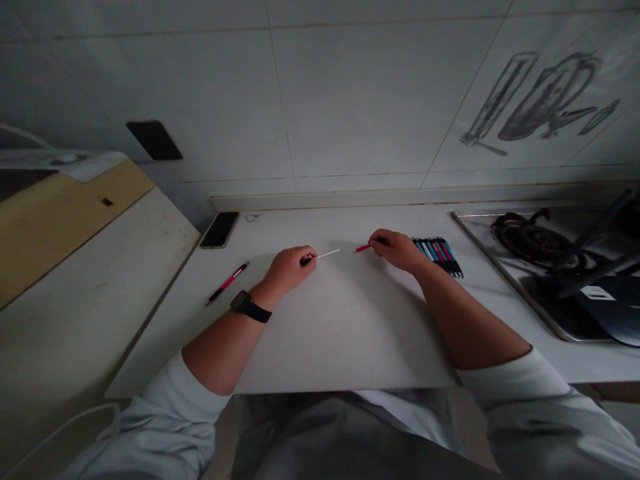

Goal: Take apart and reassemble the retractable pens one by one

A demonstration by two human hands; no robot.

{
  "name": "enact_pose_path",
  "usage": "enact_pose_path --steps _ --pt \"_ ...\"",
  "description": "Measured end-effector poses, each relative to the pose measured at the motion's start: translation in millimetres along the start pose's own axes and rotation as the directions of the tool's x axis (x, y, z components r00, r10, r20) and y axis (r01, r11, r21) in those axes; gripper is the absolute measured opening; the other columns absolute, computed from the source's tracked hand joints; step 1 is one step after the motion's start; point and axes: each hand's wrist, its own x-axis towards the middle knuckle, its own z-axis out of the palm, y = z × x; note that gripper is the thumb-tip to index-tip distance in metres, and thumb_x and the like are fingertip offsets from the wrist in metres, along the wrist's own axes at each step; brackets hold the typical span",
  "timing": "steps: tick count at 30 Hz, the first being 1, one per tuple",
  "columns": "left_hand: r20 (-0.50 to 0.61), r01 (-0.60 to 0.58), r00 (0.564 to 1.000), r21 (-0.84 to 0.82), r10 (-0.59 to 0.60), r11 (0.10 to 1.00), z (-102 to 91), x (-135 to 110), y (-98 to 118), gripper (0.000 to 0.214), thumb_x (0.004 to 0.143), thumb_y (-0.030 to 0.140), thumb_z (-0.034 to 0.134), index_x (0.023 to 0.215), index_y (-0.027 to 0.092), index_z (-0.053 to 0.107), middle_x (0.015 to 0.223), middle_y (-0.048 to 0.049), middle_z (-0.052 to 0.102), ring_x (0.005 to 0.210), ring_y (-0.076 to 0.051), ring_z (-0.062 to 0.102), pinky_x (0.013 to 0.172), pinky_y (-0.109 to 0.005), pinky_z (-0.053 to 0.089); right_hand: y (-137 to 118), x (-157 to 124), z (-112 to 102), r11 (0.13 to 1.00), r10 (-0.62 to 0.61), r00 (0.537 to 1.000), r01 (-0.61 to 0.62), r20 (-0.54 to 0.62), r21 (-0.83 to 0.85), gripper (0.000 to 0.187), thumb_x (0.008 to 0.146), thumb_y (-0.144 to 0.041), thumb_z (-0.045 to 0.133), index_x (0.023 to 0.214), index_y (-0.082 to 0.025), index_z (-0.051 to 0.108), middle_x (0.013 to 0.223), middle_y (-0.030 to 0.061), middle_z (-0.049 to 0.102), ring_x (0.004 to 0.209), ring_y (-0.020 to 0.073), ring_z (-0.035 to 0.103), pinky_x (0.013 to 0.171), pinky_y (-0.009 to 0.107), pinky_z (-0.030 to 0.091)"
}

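Note:
My left hand is closed around a dark pen piece with a thin white refill sticking out to the right. My right hand pinches a red pen barrel, its open end facing the refill tip across a small gap. Both hands hover just over the white counter. A black watch sits on my left wrist. A whole red and black pen lies to the left of my left hand. A row of several pens lies just right of my right hand.
A dark phone lies at the counter's back left by the tiled wall. A gas hob with a black grate fills the right side. To the left stands a lower white and wooden surface.

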Motion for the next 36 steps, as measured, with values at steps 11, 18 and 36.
enact_pose_path --steps 11,18,36 --pt "0.012 0.008 1.000 -0.010 -0.008 1.000 -0.1 -0.4 1.6 0.014 0.091 0.022 0.063 0.097 0.024 0.075 0.088 -0.0009 0.076 0.077 -0.016 0.067 0.069 -0.027 0.046 -24.9 -7.8 0.1 0.941 -0.153 0.987 0.160 0.046 -0.297 0.017 0.092 -0.029 0.059 0.096 -0.020 0.073 0.086 0.0069 0.072 0.071 0.0182 0.059 0.070 0.030 0.039" --pt "0.033 0.024 0.999 -0.020 -0.023 1.000 -2.4 -0.5 5.2 0.015 0.090 0.020 0.063 0.098 0.022 0.075 0.088 -0.0013 0.076 0.076 -0.015 0.067 0.069 -0.026 0.045 -19.0 -5.3 -5.0 0.950 -0.114 0.993 0.112 0.012 -0.292 0.019 0.092 -0.033 0.057 0.097 -0.022 0.072 0.083 0.0041 0.073 0.068 0.0163 0.060 0.066 0.027 0.039" --pt "0.038 0.031 0.999 -0.013 -0.031 0.999 -3.0 -0.3 7.2 0.015 0.090 0.020 0.063 0.098 0.023 0.076 0.087 -0.0012 0.076 0.076 -0.016 0.066 0.069 -0.027 0.045 1.4 1.9 -1.5 0.928 0.043 0.993 -0.001 0.106 -0.372 0.030 0.089 -0.033 0.066 0.116 -0.021 0.068 0.097 0.0077 0.074 0.084 0.0207 0.067 0.078 0.030 0.049"
